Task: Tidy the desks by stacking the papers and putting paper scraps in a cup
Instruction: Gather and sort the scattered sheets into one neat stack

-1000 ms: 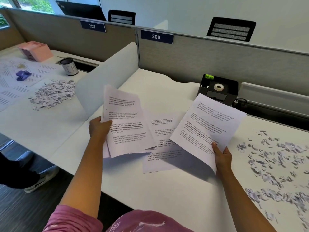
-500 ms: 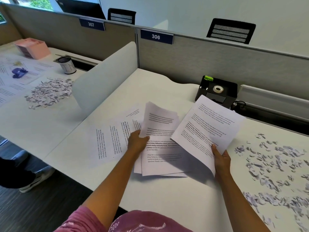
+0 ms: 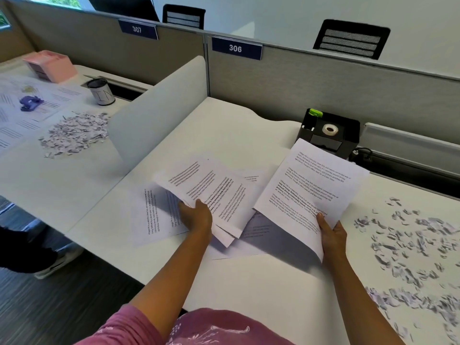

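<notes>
My left hand [image 3: 196,215] grips a few printed sheets [image 3: 211,192] by their near edge, lifted and tilted over the white desk [image 3: 249,282]. My right hand [image 3: 332,232] pinches the near corner of another printed sheet [image 3: 311,190], raised on the right. One more printed page [image 3: 151,212] lies flat on the desk left of my left hand, and another page [image 3: 258,230] shows partly beneath the held papers. Paper scraps [image 3: 408,247] are scattered across the desk's right side. A second heap of scraps [image 3: 74,133] sits on the neighbouring desk, near a dark cup [image 3: 100,92].
A black desk organiser [image 3: 331,133] with a tape roll stands at the back. A white divider panel [image 3: 154,113] separates the two desks. On the left desk lie more papers [image 3: 15,115], a purple hole punch [image 3: 29,103] and a pink box [image 3: 52,66]. Someone's shoe [image 3: 57,262] is on the floor at left.
My left hand carried its sheets from the left toward the middle, then tilted them leftward; a flat page is now uncovered at left. My right hand has kept its sheet nearly still.
</notes>
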